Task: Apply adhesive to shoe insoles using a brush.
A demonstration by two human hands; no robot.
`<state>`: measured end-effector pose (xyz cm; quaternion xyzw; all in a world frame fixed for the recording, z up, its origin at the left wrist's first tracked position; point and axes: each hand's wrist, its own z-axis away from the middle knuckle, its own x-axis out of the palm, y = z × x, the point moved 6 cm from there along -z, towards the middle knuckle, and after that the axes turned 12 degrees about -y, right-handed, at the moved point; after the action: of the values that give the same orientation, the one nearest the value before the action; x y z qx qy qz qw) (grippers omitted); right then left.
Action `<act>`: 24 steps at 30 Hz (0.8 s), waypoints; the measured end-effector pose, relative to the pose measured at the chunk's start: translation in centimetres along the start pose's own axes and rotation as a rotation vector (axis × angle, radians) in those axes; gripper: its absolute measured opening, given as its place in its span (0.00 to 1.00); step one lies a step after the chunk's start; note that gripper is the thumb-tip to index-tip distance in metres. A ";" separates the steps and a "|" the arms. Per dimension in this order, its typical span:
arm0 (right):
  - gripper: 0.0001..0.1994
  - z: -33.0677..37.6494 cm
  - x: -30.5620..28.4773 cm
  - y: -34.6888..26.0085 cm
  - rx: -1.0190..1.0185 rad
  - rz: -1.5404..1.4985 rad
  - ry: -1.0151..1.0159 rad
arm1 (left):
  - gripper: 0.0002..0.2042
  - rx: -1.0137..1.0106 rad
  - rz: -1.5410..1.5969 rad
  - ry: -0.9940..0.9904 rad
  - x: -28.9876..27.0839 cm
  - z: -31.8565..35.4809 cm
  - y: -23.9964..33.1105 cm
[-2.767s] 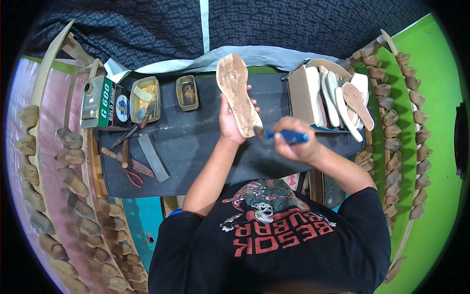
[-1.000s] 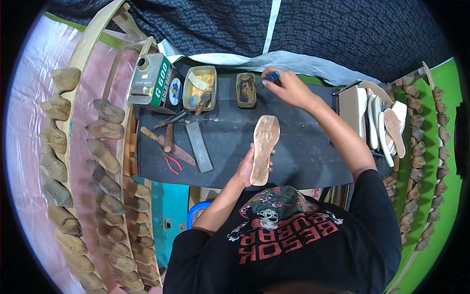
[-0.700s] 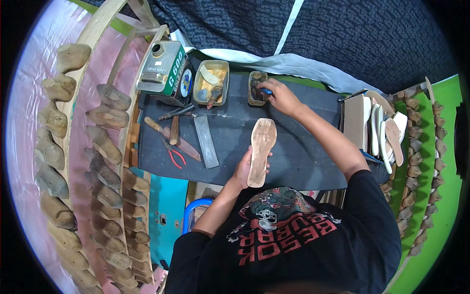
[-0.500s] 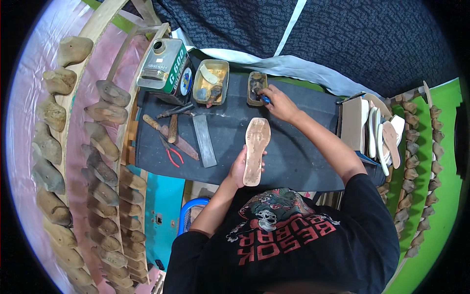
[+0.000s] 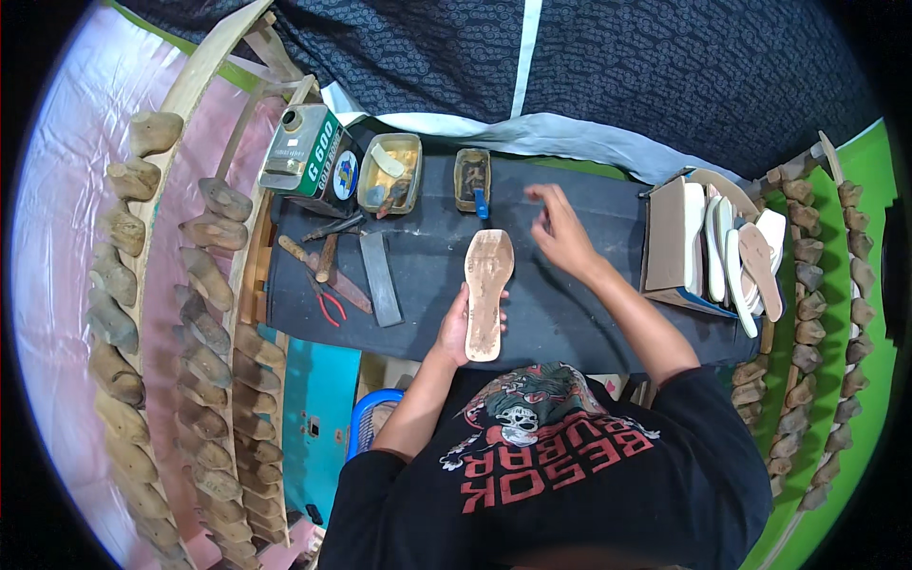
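A tan shoe sole [image 5: 487,285] with a pale edge stands upright in my left hand [image 5: 457,326], whose fingers wrap round its lower part. My right hand [image 5: 562,231] holds nothing, its fingers apart above the dark table to the right of the sole. Left of that hand, a small tub [image 5: 460,194] has dark residue inside. A blue-handled brush [image 5: 482,206] rests in it, the handle leaning over the near rim; its tip is hard to make out.
A larger tub [image 5: 412,202], a metal can [image 5: 302,157], a knife [image 5: 297,251], red pliers [image 5: 330,309] and a flat grey stone bar [image 5: 381,281] lie to the left. A cardboard box [image 5: 671,237] of soles stands at the right. Shoe lasts [image 5: 116,275] line racks on both sides.
My right hand has let go of the blue-handled brush and moved right and nearer. The brush now leans in the small tub. My left hand still holds the sole.
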<state>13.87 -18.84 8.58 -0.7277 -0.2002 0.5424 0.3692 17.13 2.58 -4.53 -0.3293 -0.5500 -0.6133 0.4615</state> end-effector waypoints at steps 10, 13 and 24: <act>0.26 19.0 8.4 5.3 0.470 -0.916 -0.217 | 0.25 0.088 -0.183 0.055 6.7 -0.9 -5.5; 0.26 20.4 9.7 6.1 0.444 -0.950 -0.363 | 0.26 0.122 -0.196 0.142 5.7 -0.2 -7.9; 0.18 18.0 13.1 1.1 0.064 -0.683 -0.854 | 0.31 0.368 -0.303 0.595 5.5 10.9 -14.0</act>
<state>1.22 -4.70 -3.15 -0.3248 -0.5405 0.6445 0.4325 1.05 11.73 -2.80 0.0366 -0.5351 -0.6345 0.5565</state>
